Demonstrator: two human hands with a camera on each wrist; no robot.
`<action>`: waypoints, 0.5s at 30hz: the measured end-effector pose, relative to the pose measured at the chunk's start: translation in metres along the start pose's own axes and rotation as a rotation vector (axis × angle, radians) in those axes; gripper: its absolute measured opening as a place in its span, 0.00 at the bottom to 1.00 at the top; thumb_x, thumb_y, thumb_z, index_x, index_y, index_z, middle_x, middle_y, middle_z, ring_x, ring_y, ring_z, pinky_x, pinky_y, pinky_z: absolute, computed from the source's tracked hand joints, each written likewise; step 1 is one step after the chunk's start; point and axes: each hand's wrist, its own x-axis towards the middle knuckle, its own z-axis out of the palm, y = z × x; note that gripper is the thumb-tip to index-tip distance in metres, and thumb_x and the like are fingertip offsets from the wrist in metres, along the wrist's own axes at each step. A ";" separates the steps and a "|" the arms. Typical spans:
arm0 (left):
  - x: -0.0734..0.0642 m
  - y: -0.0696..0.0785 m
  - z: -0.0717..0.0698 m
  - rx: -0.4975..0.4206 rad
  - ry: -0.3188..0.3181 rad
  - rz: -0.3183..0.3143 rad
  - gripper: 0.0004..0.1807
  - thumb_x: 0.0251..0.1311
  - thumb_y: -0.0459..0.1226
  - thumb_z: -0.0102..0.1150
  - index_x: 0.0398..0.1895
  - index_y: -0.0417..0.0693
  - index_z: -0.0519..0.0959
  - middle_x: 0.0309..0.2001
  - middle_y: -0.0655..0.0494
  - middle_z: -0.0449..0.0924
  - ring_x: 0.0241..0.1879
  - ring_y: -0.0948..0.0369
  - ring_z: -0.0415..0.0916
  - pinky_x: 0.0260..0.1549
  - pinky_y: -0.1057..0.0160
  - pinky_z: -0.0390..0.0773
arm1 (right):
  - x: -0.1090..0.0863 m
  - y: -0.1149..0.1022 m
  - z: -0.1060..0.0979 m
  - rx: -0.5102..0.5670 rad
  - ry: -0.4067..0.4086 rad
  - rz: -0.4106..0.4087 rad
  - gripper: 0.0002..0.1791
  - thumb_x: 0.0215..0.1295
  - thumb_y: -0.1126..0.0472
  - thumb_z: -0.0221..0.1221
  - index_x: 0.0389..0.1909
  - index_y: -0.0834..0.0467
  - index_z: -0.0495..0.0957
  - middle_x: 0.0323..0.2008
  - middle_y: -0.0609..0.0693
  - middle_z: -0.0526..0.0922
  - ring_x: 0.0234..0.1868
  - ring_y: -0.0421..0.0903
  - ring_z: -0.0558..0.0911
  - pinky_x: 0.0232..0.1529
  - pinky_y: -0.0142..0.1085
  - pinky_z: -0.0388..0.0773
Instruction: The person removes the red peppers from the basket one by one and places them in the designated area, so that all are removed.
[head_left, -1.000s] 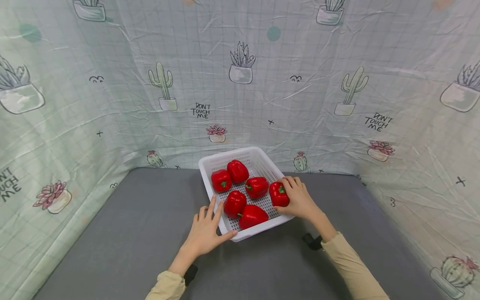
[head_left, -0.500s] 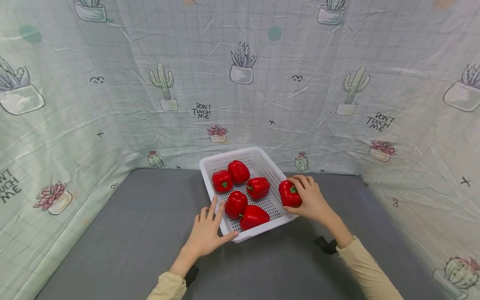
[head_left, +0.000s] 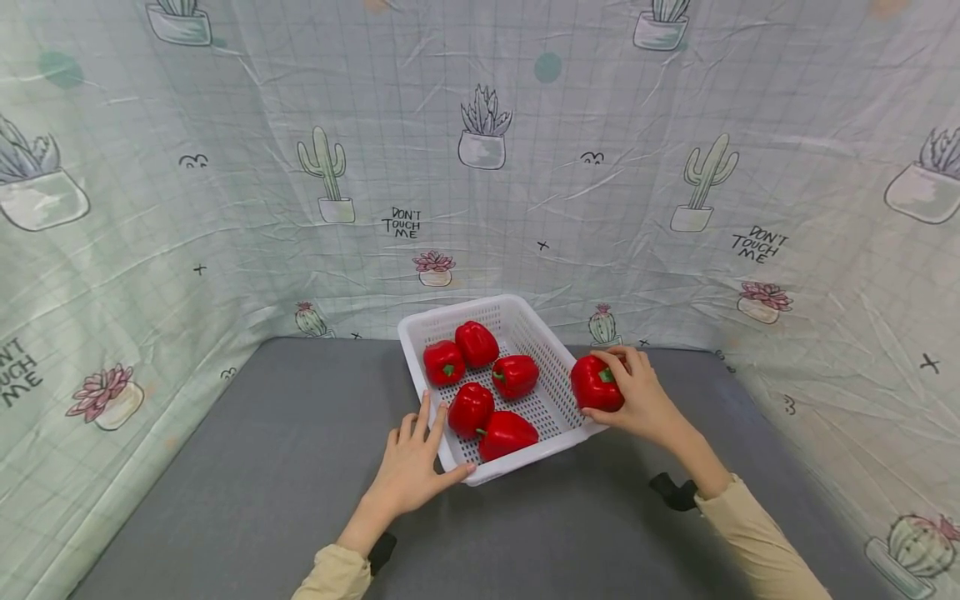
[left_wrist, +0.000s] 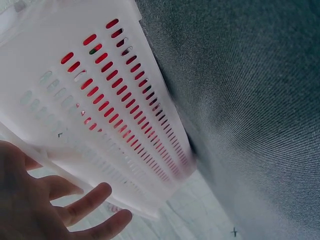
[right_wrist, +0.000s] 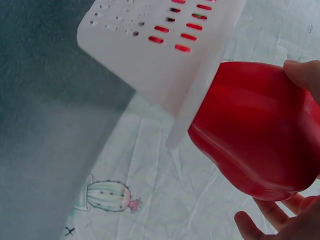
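My right hand [head_left: 637, 398] grips a red bell pepper [head_left: 594, 385] between thumb and fingers, over the right rim of a white perforated basket [head_left: 557, 342]. In the right wrist view the held pepper [right_wrist: 257, 130] is beyond the basket's rim [right_wrist: 192, 107], its bottom turned down. Inside the basket lie several other red bell peppers, among them one with its stem toward me [head_left: 444, 363] and one near the front wall [head_left: 508, 435]. My left hand [head_left: 408, 467] is spread at the basket's left front corner, fingers on the rim. The left wrist view shows its fingers [left_wrist: 90, 204] extended beside the basket wall [left_wrist: 30, 55].
The basket stands angled on a grey tabletop [head_left: 300, 450], near its back edge. A cloth printed with cacti [head_left: 480, 208] hangs behind and along both sides. Red peppers show through the basket's slots in both wrist views.
My right hand has moved to the right with the pepper, from inside the basket to over its right rim. The left hand and the basket have stayed in place.
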 end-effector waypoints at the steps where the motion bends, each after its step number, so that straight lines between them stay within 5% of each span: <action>1: 0.000 0.000 0.000 0.004 0.001 0.001 0.51 0.46 0.68 0.46 0.69 0.49 0.50 0.71 0.46 0.41 0.58 0.49 0.55 0.51 0.45 0.61 | 0.000 0.001 -0.001 0.004 0.000 0.004 0.45 0.33 0.54 0.72 0.56 0.58 0.63 0.52 0.59 0.64 0.53 0.57 0.62 0.37 0.52 0.76; 15: 0.000 0.000 0.000 0.004 0.000 -0.005 0.51 0.45 0.69 0.45 0.69 0.50 0.49 0.71 0.48 0.41 0.57 0.49 0.56 0.50 0.46 0.62 | -0.003 0.019 -0.015 -0.111 0.007 0.045 0.45 0.33 0.52 0.71 0.56 0.58 0.63 0.53 0.60 0.65 0.53 0.58 0.62 0.41 0.58 0.71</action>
